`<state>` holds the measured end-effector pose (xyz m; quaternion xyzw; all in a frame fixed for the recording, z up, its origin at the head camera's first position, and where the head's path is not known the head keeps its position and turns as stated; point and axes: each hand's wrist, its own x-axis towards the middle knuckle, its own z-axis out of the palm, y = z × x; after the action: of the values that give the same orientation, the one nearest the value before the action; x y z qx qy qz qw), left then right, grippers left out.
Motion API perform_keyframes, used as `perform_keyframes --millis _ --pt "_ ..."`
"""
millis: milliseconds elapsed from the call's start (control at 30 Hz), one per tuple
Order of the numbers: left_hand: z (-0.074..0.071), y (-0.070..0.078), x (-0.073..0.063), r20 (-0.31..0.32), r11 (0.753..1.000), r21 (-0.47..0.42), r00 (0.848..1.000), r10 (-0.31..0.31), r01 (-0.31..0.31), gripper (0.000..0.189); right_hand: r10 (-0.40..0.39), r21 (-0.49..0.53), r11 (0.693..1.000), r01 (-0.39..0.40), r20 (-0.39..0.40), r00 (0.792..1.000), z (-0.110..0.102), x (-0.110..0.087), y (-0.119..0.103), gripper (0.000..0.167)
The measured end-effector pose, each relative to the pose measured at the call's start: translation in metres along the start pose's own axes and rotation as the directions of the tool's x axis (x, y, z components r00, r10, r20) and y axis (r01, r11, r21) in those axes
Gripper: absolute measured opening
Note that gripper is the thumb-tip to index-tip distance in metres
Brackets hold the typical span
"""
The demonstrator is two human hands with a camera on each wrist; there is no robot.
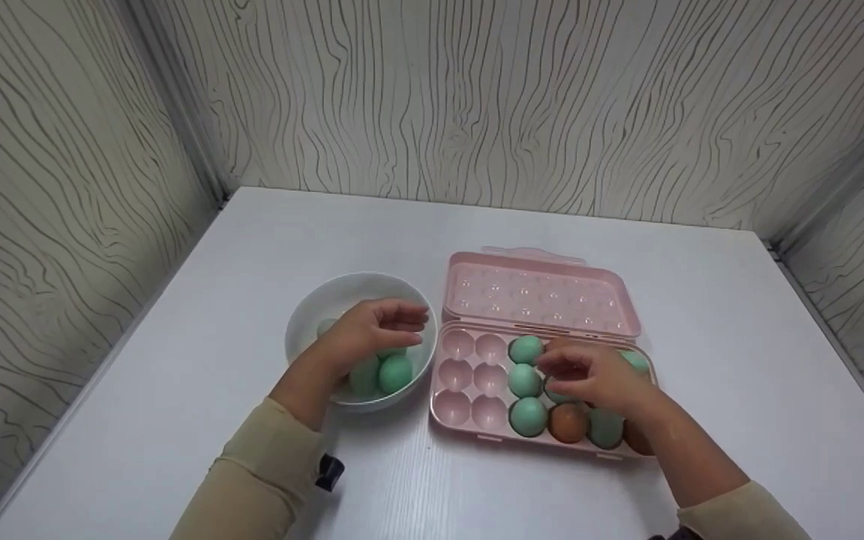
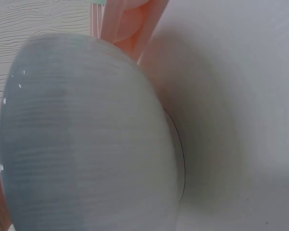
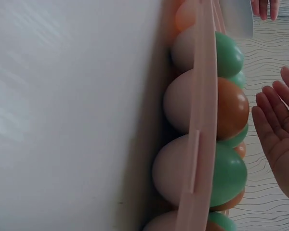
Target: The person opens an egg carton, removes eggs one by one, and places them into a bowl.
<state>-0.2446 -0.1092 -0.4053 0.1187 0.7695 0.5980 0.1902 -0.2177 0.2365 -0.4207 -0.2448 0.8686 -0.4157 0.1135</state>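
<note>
Wood-grain walls enclose a white worktop. Between its left edge and the pink egg carton stands a white bowl containing green eggs. Left hand: above the bowl, thumb and fingers apart, gripping nothing. Right hand: above the carton's right half, relaxed and unladen, among green and brown eggs. Carton lid lies back toward the worktop's far edge.
</note>
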Motion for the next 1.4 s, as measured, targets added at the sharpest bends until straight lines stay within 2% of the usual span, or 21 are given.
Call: perform_keyframes --millis 100,333,500,633,733,867,1067,1233,1400 --pt "0.001 0.001 0.000 0.005 1.000 0.005 1.000 -0.008 0.008 0.053 -0.017 -0.011 1.000 0.017 0.026 1.000 0.003 -0.004 0.002 0.032" --pt "0.003 0.000 0.004 0.015 0.999 0.042 1.000 0.020 -0.021 0.047 -0.062 -0.091 0.993 0.070 0.092 0.994 0.013 -0.010 0.000 0.029" --pt "0.004 -0.002 0.007 0.008 0.997 0.070 1.000 0.018 -0.019 0.042 -0.099 -0.217 0.968 0.123 0.116 0.988 0.021 -0.010 0.000 0.030" --pt "0.006 -0.002 0.008 -0.006 0.996 0.092 1.000 0.018 -0.017 0.040 -0.035 -0.303 0.951 0.060 0.089 0.995 0.025 -0.009 -0.002 0.030" --pt "0.008 -0.002 0.008 -0.011 0.996 0.088 1.000 0.021 -0.020 0.040 -0.019 -0.268 0.962 0.046 0.104 0.994 0.028 -0.007 -0.002 0.031" --pt "0.011 -0.001 0.009 -0.006 0.998 0.061 0.999 0.033 -0.033 0.042 -0.060 -0.216 0.972 0.091 0.149 0.987 0.030 -0.004 0.001 0.033" --pt "0.014 -0.002 0.010 -0.003 0.999 0.033 0.999 0.044 -0.043 0.043 -0.055 -0.267 0.958 0.100 0.171 0.984 0.032 -0.007 0.003 0.036" --pt "0.015 -0.003 0.010 0.003 0.998 -0.001 0.998 0.066 -0.066 0.043 -0.074 -0.257 0.960 0.108 0.140 0.987 0.035 -0.009 0.004 0.036" --pt "0.015 -0.003 0.011 0.009 0.997 -0.008 0.997 0.077 -0.077 0.043 -0.041 -0.182 0.982 0.060 0.108 0.993 0.036 -0.010 0.005 0.037"
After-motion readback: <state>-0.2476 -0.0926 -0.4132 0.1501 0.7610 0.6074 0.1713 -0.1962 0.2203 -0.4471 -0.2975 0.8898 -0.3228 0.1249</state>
